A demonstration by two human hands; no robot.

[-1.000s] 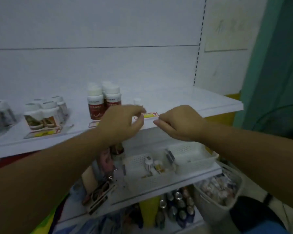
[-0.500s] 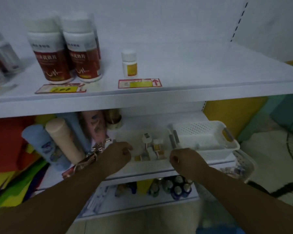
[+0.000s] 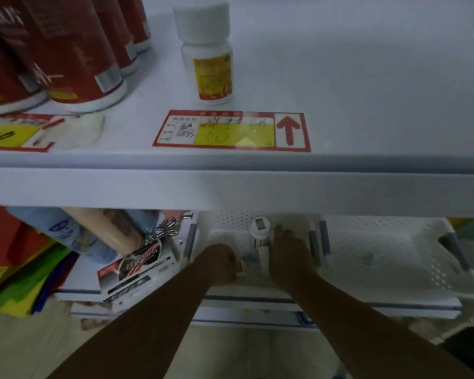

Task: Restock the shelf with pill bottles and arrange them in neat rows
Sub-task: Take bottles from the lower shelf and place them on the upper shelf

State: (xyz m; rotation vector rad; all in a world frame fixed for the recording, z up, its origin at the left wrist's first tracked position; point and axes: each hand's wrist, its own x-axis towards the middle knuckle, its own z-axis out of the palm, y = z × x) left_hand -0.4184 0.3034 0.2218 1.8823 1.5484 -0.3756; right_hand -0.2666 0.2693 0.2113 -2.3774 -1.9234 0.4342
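One small white pill bottle [image 3: 206, 50] with a yellow label stands up straight on the top shelf [image 3: 367, 77], just behind a red and yellow price tag [image 3: 231, 131] with a red arrow on it. To its left stand some big red bottles [image 3: 74, 50], close together, one behind the other. Both hands are down on the lower shelf [image 3: 257, 298], inside a white basket [image 3: 225, 222] with little holes. The left hand [image 3: 219, 262] is curled up, and a tiny orange bit shows at its fingers, but I cannot tell if it holds anything. The right hand [image 3: 288, 253] reaches farther in, and its fingertips are right beside a little bottle [image 3: 260, 228] with a white cap that stands in the basket. I cannot tell if this hand grips it or only touches it. A second white basket [image 3: 394, 255] sits just to the right of the first one
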